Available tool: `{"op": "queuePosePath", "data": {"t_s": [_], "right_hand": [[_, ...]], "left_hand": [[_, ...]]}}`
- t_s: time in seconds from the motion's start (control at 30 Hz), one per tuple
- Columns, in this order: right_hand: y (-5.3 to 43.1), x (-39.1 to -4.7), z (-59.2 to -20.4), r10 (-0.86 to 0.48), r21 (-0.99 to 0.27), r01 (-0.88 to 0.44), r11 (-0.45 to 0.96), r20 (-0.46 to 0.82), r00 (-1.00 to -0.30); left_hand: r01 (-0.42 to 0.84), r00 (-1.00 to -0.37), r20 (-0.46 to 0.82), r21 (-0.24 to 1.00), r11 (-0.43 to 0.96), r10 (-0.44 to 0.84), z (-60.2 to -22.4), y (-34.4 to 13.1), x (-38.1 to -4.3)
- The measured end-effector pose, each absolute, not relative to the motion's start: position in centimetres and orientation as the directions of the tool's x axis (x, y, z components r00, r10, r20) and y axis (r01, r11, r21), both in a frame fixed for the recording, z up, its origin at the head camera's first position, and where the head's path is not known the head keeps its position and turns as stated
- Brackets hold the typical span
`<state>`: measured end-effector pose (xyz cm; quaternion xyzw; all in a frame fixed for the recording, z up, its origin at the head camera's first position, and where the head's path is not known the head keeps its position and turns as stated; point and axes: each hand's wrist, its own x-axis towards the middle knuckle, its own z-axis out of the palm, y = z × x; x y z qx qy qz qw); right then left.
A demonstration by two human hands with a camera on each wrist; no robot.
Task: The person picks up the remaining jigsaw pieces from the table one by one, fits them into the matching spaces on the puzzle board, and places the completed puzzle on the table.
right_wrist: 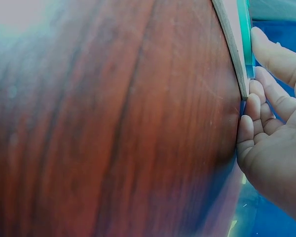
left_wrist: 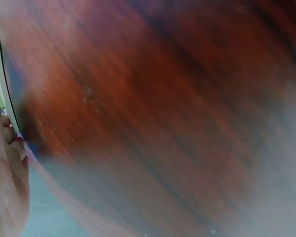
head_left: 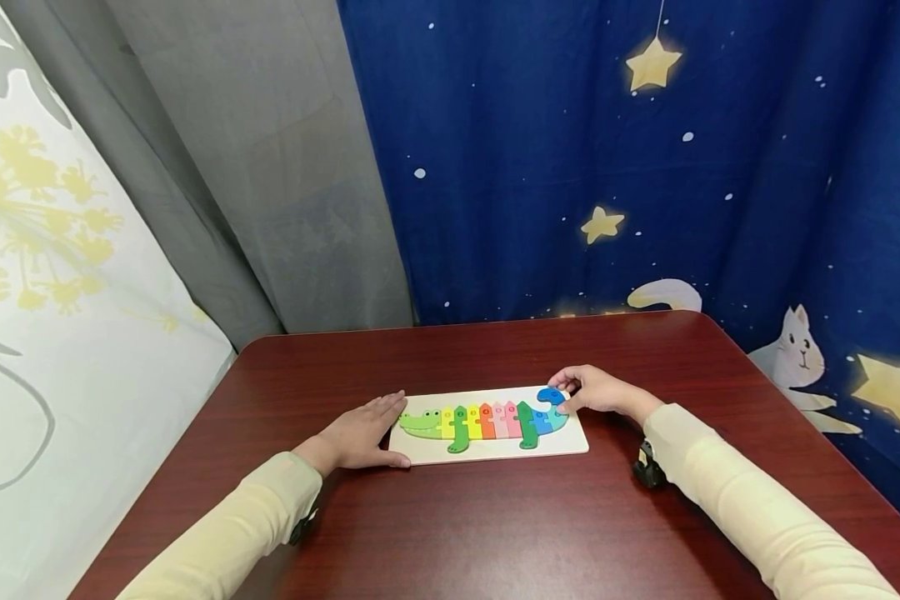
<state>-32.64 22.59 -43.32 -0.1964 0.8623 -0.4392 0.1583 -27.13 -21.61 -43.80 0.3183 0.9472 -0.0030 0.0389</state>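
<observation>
A pale wooden board [head_left: 487, 452] lies on the table, bearing a colourful crocodile puzzle [head_left: 487, 422] made of several pieces. The green head is at the left and the blue tail at the right. At the board's left end rests my left hand [head_left: 360, 431], its fingers extended along the edge and its thumb by the near corner. My right hand [head_left: 598, 392] is at the far right corner, where thumb and curled fingers pinch about the dark blue tail piece [head_left: 550, 396]. In the right wrist view, the thumb [right_wrist: 274, 57] sits over a teal piece edge [right_wrist: 246, 34].
The dark red-brown wooden table [head_left: 450, 525] surrounds the board on all sides. Behind it hang a grey curtain [head_left: 292, 167] and a blue curtain [head_left: 532, 167] with stars and a cat. White patterned cloth [head_left: 67, 375] hangs at the left.
</observation>
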Motion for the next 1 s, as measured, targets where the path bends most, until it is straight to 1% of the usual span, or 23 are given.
{"op": "queuePosePath", "data": {"t_s": [0.5,0.8,1.0], "right_hand": [[22.8,-32.6,-43.2,-0.480,-0.820,-0.205,0.534,-0.094,-0.872],[23.0,-32.6,-43.0,-0.465,-0.805,-0.254,0.537,-0.031,-0.885],[23.6,-32.1,-41.9,-0.413,-0.760,-0.298,0.578,0.043,-0.910]], "left_hand": [[0.610,-0.789,-0.069,0.022,0.792,0.610,-43.7,-21.6,-27.0],[0.613,-0.787,-0.064,0.028,0.790,0.613,-43.6,-21.5,-26.8],[0.643,-0.765,-0.016,0.024,0.765,0.644,-43.3,-21.5,-27.0]]}}
